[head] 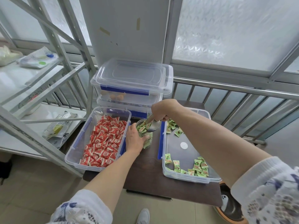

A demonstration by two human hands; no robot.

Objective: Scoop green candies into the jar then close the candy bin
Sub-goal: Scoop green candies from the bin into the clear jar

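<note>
Frosted windows and a metal railing [226, 89] back a small dark counter [150, 175] set on a tiled floor, with a grey metal shelving rack [48, 46] to the left carrying loose packets. At centre, the left hand [135, 139] curls around the side of a clear jar [145, 136], gripping it where it stands on the counter between two open bins. The right hand [161, 110], arm reaching in from the lower right, is closed on the handle of a metal scoop [153, 126] whose bowl tilts down at the jar's mouth; green candies [142, 127] show inside the jar and at its rim. To the right lies the candy bin [186, 177], lid off, holding scattered green candies at its near and far ends with bare floor between. To the left, a second bin [77, 143] is filled with red candies [105, 143]. Behind the jar stand stacked lidded containers [132, 81], the right forearm crossing in front of their lower edge.
</note>
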